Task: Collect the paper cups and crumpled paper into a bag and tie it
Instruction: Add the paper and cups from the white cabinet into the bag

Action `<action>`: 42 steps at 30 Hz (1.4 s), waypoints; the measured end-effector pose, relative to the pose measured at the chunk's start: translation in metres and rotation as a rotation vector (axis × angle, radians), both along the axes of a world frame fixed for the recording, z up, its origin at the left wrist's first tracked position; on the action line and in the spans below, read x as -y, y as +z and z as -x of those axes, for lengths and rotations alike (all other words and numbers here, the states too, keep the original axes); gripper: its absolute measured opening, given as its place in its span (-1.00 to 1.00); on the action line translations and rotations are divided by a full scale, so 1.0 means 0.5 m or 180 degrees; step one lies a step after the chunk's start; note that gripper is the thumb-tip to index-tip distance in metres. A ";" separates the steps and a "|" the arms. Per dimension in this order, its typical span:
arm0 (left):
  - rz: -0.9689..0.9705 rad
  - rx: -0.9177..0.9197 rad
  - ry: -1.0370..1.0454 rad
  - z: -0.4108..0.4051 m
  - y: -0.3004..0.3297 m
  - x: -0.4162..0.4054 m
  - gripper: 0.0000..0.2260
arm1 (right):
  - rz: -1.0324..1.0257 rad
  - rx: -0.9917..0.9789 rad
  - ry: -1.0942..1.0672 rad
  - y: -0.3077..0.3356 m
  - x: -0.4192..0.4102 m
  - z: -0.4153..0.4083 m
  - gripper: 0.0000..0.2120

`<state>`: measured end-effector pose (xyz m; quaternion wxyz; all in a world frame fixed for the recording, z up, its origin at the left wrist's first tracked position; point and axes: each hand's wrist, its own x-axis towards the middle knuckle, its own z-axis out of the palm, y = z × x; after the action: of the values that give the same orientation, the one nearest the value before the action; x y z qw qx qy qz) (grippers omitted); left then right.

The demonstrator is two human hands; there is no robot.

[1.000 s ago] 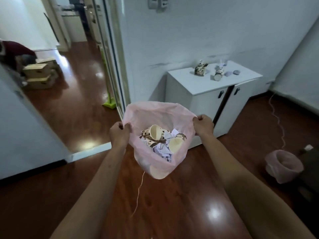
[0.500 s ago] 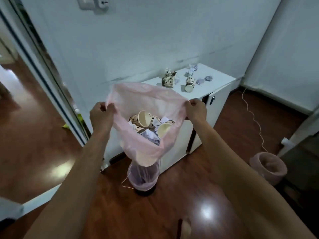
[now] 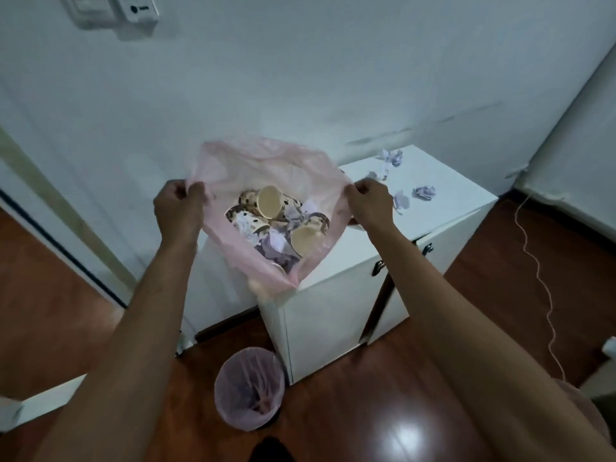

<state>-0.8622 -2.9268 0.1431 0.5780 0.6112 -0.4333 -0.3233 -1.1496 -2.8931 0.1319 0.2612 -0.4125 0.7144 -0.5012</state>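
Above the white cabinet (image 3: 336,305), left hand (image 3: 176,211) and right hand (image 3: 370,203) pinch the pink bag (image 3: 266,161) rim wide — paper cups (image 3: 269,201) and crumpled paper (image 3: 276,243) inside; loose paper wads (image 3: 424,192) at 2 o'clock.

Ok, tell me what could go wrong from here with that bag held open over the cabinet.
1. The pink bag hangs only from pinches of the left hand and right hand; a slip could spill the paper cups.
2. Freeing a hand to reach the crumpled paper on the white cabinet may let the mouth sag shut.
3. Thin plastic could snag on the cabinet's corner.
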 end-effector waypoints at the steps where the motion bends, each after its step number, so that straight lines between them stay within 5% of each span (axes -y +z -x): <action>1: -0.0054 0.0011 0.0044 0.018 -0.019 0.019 -0.73 | -0.0121 -0.0138 0.0042 -0.024 0.024 0.019 -0.87; 6: -0.0009 0.0004 0.0183 0.086 -0.067 0.110 -0.92 | -0.0405 -0.0946 0.0351 -0.101 0.119 0.094 -0.84; 12: -0.0031 0.0202 0.0223 0.129 -0.081 0.206 -0.89 | -0.0726 -0.1134 0.0493 -0.098 0.249 0.163 -0.36; 19: -0.0086 0.0226 0.0404 0.167 -0.083 0.256 -0.81 | -0.1715 -0.1493 0.1311 -0.081 0.365 0.223 -0.73; 22: -0.0110 0.0236 0.0491 0.181 -0.078 0.256 -0.81 | -0.2217 -0.2189 0.1557 -0.092 0.381 0.242 -0.73; 26: -0.0132 0.0290 0.0601 0.201 -0.074 0.244 -0.80 | -0.2704 -0.2298 0.1967 -0.105 0.394 0.258 -0.66; 39: -0.0319 0.0981 0.1278 0.296 -0.080 0.098 -0.89 | -0.2097 -0.3571 0.3122 -0.197 0.386 0.318 -0.30; 42: -0.0330 0.1066 0.1594 0.304 -0.097 0.064 -0.91 | -0.1380 -0.3697 0.3009 -0.214 0.387 0.340 -0.54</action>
<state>-1.0143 -2.9590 0.0946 0.5283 0.7725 -0.3414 -0.0872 -1.3196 -3.0866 0.0248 0.1059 -0.8094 0.5670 0.1105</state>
